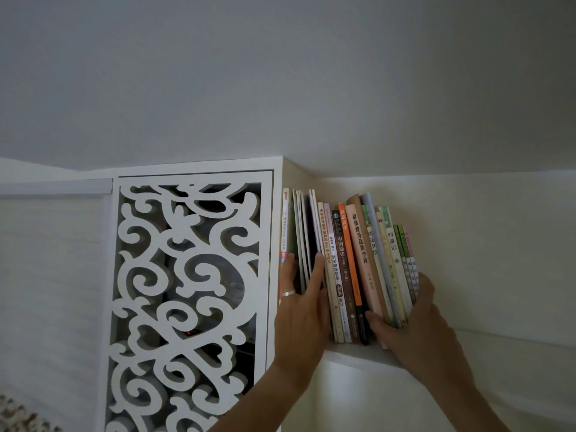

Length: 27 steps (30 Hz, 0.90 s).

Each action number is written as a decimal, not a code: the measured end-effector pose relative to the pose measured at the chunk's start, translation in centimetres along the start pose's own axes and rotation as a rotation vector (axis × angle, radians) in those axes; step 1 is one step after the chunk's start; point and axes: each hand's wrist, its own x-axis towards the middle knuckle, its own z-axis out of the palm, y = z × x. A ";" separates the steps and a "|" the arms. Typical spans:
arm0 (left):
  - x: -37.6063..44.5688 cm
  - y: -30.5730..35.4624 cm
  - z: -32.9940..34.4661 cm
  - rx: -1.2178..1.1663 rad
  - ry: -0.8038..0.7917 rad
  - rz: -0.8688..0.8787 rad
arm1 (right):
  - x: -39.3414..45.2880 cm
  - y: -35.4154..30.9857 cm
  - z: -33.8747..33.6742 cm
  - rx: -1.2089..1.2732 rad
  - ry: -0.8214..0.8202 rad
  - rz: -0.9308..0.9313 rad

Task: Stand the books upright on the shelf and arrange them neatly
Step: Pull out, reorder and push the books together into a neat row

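A row of books [349, 263] was stood on a white shelf [358, 353], set against the white side wall of a cabinet [288, 179] whose door [187, 300] was cut in a scrolled openwork pattern. The books were upright at the left end and tilted slightly leftward toward the right end. The left hand [304, 310] was laid against the leftmost thin volumes, its fingers [318, 269] straight and spread, some slipped between the spines; a ring [288, 293] was worn on one finger. Nothing was clasped by it. The right hand [414, 325] was wrapped round the right end of the row: the thumb was pressed on the spines near their lower ends and the fingers [424, 285] were curled behind the last thin green and pink books, so that this end group was grasped. A plain white wall [467, 244] was seen behind the shelf.
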 end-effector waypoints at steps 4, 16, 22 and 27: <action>-0.1 -0.8 -0.2 -0.019 -0.065 0.025 | -0.1 0.1 -0.1 0.013 -0.009 -0.001; 0.8 -1.5 -1.4 -0.137 -0.100 -0.005 | -0.1 0.0 -0.1 0.002 -0.001 -0.018; 1.6 -0.1 -2.3 -0.406 -0.009 -0.159 | -0.1 0.2 -0.1 0.010 -0.007 -0.021; 1.7 0.0 -2.2 -0.323 0.014 -0.197 | -0.1 0.2 -0.1 0.011 -0.012 -0.024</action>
